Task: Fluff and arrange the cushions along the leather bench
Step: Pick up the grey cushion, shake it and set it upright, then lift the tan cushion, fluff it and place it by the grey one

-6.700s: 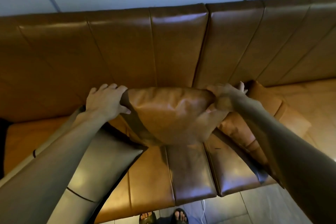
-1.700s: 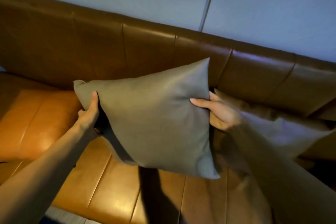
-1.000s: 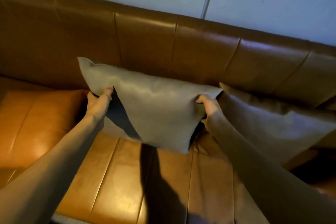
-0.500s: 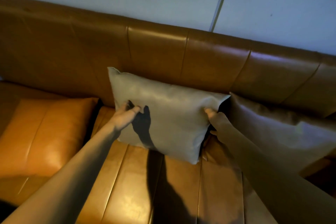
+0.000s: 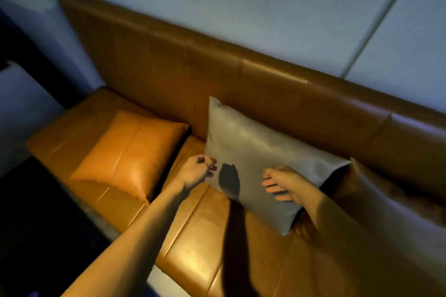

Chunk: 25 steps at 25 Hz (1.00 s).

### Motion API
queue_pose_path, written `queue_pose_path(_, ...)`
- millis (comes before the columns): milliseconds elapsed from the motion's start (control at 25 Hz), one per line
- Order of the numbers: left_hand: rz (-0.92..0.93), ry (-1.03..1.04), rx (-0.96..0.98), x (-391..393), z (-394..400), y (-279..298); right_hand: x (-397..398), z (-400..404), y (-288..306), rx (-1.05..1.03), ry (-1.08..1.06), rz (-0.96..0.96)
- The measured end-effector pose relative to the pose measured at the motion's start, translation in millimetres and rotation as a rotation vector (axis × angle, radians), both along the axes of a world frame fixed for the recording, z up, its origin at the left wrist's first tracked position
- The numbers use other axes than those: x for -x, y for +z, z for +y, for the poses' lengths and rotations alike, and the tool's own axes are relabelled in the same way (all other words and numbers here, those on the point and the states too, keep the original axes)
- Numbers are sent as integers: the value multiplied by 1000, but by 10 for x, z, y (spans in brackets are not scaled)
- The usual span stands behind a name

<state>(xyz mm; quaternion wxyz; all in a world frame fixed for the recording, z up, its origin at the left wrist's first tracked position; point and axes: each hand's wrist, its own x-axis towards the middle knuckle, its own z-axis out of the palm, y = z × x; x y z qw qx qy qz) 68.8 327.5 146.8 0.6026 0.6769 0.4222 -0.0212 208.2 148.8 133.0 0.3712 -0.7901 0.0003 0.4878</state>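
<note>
A long tan-brown leather bench (image 5: pixel 193 243) with a padded panelled backrest (image 5: pixel 265 94) runs along a pale blue-grey wall (image 5: pixel 265 7); its seat is the surface that carries the cushions. At the right edge of the view a dark brown leather cushion (image 5: pixel 391 195) leans against the backrest, partly cut off by the frame and somewhat blurred. Just to its left a square grey leather cushion (image 5: pixel 260 152) stands tilted, its top edge propped on the backrest and its lower edge on the surface; its right corner touches or overlaps the dark brown cushion. Further left, set apart from the grey one by a strip of bare seat, a square orange leather cushion (image 5: pixel 130 154) lies flat on the surface near the end of the bench.

Both bare forearms reach in from below. The right hand (image 5: pixel 282 183) lies flat on the lower right face of the grey cushion, fingers spread, its grip released. The left hand (image 5: pixel 195 171) sits at the cushion's left edge with fingers loosely curled; blur keeps me from telling whether its grip pinches the edge or merely touches it. A dark hand shadow (image 5: pixel 229 181) falls on the grey cushion between the two hands.
</note>
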Motion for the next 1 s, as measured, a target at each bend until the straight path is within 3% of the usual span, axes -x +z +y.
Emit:
queue_pose_path(320,22,137,-115,781,1282,-34,612,1599,-179,-83,320,-21)
queue_pose_path(560,164,175,-105,1409,2259,-894,1064,2686,-738,-16,442,14)
queue_pose_path(800,287,247,-138,1754,3200,-1797,1293,3420,-1466,25,466,-48)
queue_pose_path(1000,484,185,-302,1753,4001,-2320,1423,4037,-1973,129,176,-57)
